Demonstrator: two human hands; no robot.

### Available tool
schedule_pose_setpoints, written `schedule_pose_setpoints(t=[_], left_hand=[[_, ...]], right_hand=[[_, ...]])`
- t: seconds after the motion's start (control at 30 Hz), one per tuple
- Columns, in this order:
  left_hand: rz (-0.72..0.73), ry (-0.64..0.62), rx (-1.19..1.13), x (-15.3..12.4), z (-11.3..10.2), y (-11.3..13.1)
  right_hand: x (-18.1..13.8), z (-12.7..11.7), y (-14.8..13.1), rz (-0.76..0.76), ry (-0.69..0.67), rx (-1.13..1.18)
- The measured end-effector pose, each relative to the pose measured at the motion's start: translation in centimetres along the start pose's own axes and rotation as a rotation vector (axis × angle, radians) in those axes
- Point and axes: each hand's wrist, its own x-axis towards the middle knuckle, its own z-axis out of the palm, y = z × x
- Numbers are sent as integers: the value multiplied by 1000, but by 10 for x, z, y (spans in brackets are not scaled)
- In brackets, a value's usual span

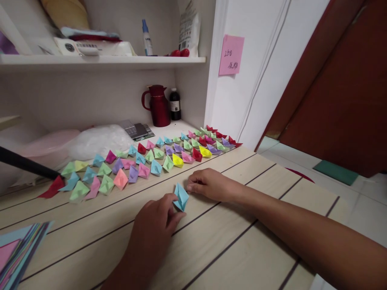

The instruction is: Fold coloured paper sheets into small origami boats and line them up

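Observation:
A light blue folded paper boat [181, 197] stands on the striped wooden table between my two hands. My left hand [157, 219] is closed on its near left side, index finger at the left edge and thumb by the near tip. Just beyond the boat's right edge rests my right hand [207, 184], its fingers curled in and apparently holding nothing. Behind both hands, several rows of colourful paper boats [120, 179] cross the table in red, green, blue, purple, pink and yellow.
A stack of coloured paper [24, 251] lies at the lower left. Behind the boats are a clear plastic bag [99, 141], a dark red jug [160, 108] and a dark bottle [174, 105]. A shelf [105, 60] overhangs them. A pink note [231, 55] is on the wall.

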Motion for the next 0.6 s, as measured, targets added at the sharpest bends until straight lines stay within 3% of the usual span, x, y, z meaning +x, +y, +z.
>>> schedule_pose_setpoints(t=[0.4, 0.6], left_hand=[[3, -29, 7, 0, 2, -2], [104, 6, 68, -3, 6, -7]], right_hand=[[2, 4, 2, 3, 8, 41], [13, 13, 17, 90, 137, 221]])
